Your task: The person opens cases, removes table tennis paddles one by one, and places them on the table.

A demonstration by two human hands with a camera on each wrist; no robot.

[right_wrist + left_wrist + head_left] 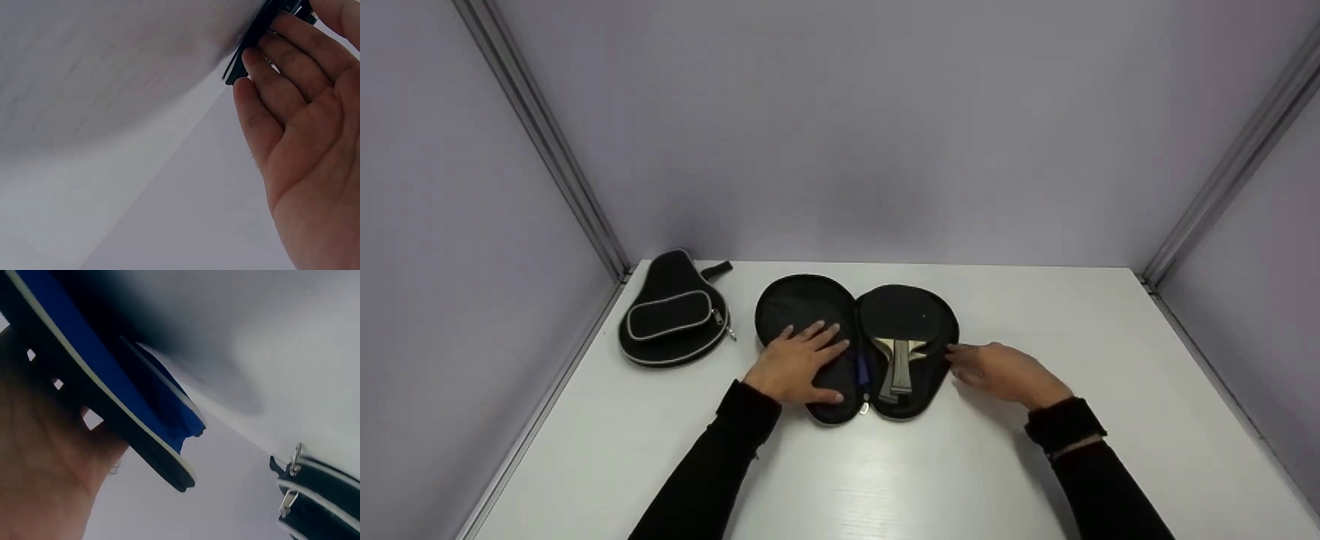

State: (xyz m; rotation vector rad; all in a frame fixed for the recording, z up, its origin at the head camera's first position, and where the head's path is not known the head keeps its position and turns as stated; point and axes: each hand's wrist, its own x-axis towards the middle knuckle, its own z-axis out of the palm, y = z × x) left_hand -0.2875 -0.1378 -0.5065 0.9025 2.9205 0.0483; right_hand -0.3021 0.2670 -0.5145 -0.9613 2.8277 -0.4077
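A black table tennis bat case (802, 296) lies unfolded on the white table. My left hand (795, 367) rests with spread fingers on its left half. Two table tennis bats (901, 366), one over the other with black blades and pale handles, lie in the right half. My right hand (1005, 371) touches that half's right edge. In the right wrist view, the fingers of the right hand (309, 107) stay nearly straight against the dark case rim (256, 39). Blue lining with light piping shows on the case (107, 365) in the left wrist view, beside the left hand (50, 444).
Another black bat case (671, 315), zipped, with grey piping, a front pocket and a strap, lies at the table's back left. Grey panels (840, 135) stand behind and along both sides of the table (1035, 307).
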